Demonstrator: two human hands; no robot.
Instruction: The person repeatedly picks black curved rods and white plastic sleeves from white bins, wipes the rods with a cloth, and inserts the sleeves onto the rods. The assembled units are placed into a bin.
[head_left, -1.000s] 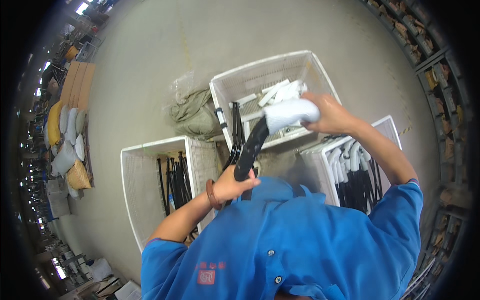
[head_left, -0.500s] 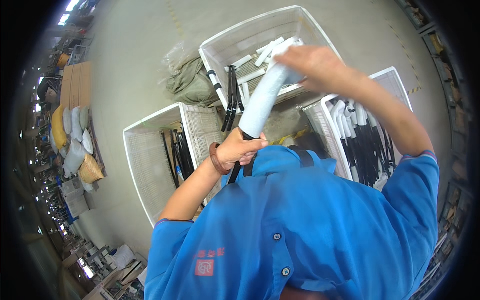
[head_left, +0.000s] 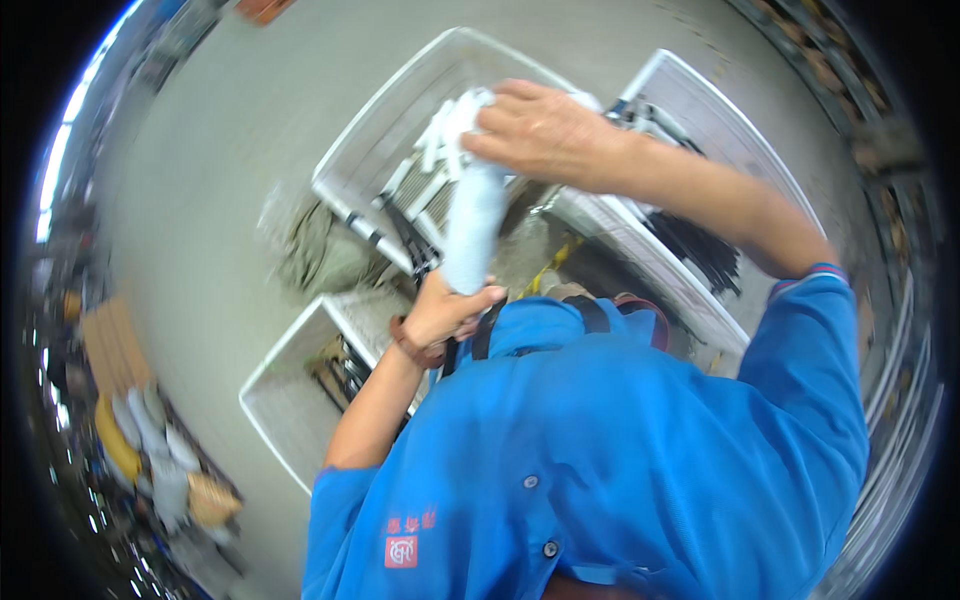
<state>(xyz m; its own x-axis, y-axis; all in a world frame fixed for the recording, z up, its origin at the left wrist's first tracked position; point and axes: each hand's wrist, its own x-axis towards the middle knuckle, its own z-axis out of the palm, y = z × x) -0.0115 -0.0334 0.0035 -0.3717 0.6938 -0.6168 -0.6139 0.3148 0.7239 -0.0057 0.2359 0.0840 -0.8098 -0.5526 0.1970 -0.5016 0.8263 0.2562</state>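
A black rod with a white foam-like sleeve (head_left: 474,230) over it stands nearly upright in front of me. My left hand (head_left: 447,312), with a brown band at its wrist, is closed round the lower end, where a little black rod shows beneath the sleeve. At the top, my right hand (head_left: 540,135) has its fingers bent round the sleeve's end and crumpled white wrapping. Its fingertips are partly hidden and slightly blurred.
Beyond the hands, a white crate (head_left: 345,145) holds white tubes and black rods. Another white crate (head_left: 725,125) at right holds black rods. The left crate (head_left: 285,350) holds dark rods. A grey-green bundle (head_left: 330,250) lies on the floor.
My view has turned, so the crates appear shifted and tilted. The sleeved rod leans less to the right. My right hand stays at its top, now less blurred; my left keeps its grip.
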